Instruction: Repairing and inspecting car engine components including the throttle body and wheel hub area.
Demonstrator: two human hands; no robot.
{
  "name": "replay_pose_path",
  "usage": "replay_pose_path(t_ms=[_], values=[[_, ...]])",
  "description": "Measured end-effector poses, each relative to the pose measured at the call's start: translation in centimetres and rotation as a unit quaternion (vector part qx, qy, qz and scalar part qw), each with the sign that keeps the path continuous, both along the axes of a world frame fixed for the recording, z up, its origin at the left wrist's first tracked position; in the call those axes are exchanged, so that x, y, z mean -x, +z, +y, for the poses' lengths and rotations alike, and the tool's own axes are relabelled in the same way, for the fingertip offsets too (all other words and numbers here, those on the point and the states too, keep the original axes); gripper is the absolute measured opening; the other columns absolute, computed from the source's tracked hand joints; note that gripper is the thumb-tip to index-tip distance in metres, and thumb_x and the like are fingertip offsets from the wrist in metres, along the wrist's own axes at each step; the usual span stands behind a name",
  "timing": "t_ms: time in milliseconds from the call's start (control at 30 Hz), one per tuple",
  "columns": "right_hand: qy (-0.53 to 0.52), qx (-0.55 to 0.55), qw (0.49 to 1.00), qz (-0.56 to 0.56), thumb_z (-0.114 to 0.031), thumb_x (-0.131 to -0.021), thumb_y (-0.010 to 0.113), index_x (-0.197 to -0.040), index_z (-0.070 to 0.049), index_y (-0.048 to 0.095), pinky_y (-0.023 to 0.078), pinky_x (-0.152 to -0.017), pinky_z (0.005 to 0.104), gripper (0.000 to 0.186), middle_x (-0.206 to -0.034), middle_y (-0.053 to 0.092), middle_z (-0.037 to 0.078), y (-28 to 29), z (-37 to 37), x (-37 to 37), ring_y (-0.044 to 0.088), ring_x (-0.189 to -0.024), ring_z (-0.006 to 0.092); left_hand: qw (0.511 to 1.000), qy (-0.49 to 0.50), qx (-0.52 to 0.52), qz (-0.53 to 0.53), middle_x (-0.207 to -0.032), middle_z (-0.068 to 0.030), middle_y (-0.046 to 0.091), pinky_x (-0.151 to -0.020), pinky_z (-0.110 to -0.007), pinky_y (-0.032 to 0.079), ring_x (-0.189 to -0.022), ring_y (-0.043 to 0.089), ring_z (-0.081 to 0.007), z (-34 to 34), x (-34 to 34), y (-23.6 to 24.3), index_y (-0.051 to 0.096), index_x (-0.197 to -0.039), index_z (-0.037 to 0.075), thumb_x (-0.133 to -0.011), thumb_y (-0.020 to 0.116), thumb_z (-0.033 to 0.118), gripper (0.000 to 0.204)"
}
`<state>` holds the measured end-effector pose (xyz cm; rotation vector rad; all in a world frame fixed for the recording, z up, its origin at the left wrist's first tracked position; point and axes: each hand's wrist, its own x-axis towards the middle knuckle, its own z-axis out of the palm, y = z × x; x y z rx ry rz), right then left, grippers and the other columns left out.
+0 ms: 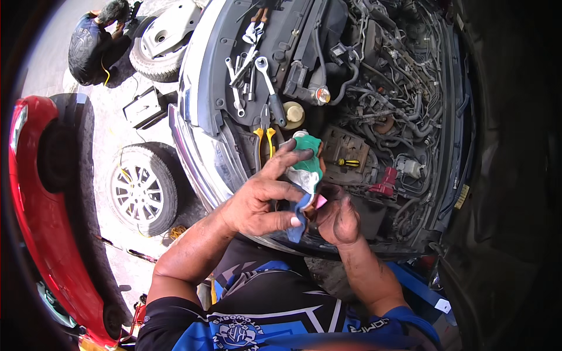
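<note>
Over the front of an open engine bay, my left hand [263, 199] grips a crumpled multicoloured cloth rag [308, 164] with green, white, blue and orange patches. My right hand [339, 219] is against the rag's lower right side, fingers curled around it and partly hidden; the fingertips are dark with grime. Just beyond my left hand lie pliers [265, 126] with yellow handles. Further up the front panel are a ratchet [269, 88], a combination wrench [235, 88], several sockets and extension pieces, and an adjustable wrench [253, 34].
A yellow-and-black screwdriver [348, 162] lies on a dirty tray in the engine bay [398, 105], near a red cover [384, 182]. On the ground at left are an alloy wheel [140, 190], a black box [144, 107] and another tyre. Beyond them a person [91, 47] crouches; a red car [52, 222] stands far left.
</note>
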<state>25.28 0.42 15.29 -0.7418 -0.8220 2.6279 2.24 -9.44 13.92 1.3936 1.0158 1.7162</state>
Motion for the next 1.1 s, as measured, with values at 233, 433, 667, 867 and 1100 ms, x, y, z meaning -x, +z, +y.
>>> replay_pose_path(t_ms=[233,433,667,867,1100], values=[[0.007,-0.048,0.998,0.051,-0.035,-0.098,0.050,-0.143,-0.011,0.034,0.034,-0.110,0.0372,0.054,-0.138,0.043,0.007,-4.7,-0.9,2.9,0.042,-0.131,0.0209,0.952,0.104,0.247,-0.146,-0.111,-0.0165,0.064,-0.091,-0.034,0.048,-0.102,0.062,-0.0214,2.0,-8.1,-0.6,0.054,-0.127,-0.002,-0.086,0.069,0.027,0.053],[0.163,-0.764,0.595,-0.191,-0.033,-0.081,0.072,-0.138,-0.002,0.041,0.031,-0.108,0.0518,0.072,-0.137,0.044,0.026,1.8,1.8,3.7,0.036,-0.133,0.0464,0.802,-0.061,0.223,-0.550,-0.142,-0.0087,0.042,-0.106,-0.034,0.035,-0.123,0.045,-0.0189,2.2,-8.4,-2.5,0.025,-0.149,0.008,-0.090,0.064,0.047,0.081],[0.027,-0.714,0.697,-0.063,-0.047,-0.082,0.069,-0.091,-0.004,0.064,0.041,-0.087,0.0443,0.044,-0.083,0.060,0.011,1.4,1.8,7.3,0.059,-0.083,0.0317,0.701,-0.201,-0.022,-0.684,-0.121,-0.0048,0.048,-0.108,-0.035,0.032,-0.122,0.043,-0.0196,6.5,-15.9,-5.2,0.040,-0.132,0.009,-0.088,0.064,0.040,0.059],[-0.145,-0.150,0.960,-0.186,-0.057,-0.099,0.036,-0.098,-0.006,0.060,0.046,-0.085,0.0311,0.057,-0.083,0.063,0.004,1.5,1.0,7.1,0.060,-0.087,0.0162,0.982,0.128,0.127,0.055,-0.124,-0.0131,0.056,-0.100,-0.035,0.043,-0.114,0.056,-0.0244,3.7,-9.1,-8.3,0.038,-0.139,-0.001,-0.085,0.071,0.030,0.070],[-0.026,-0.255,0.965,-0.061,-0.057,-0.100,0.023,-0.149,-0.003,0.027,0.026,-0.113,0.0330,0.073,-0.146,0.038,0.009,1.0,1.3,6.3,0.035,-0.135,0.0173,0.986,0.087,0.119,-0.075,-0.155,-0.0273,0.018,-0.115,-0.045,0.017,-0.145,0.018,-0.0375,3.2,-8.2,-3.3,0.032,-0.149,0.005,-0.082,0.063,0.063,0.094]])
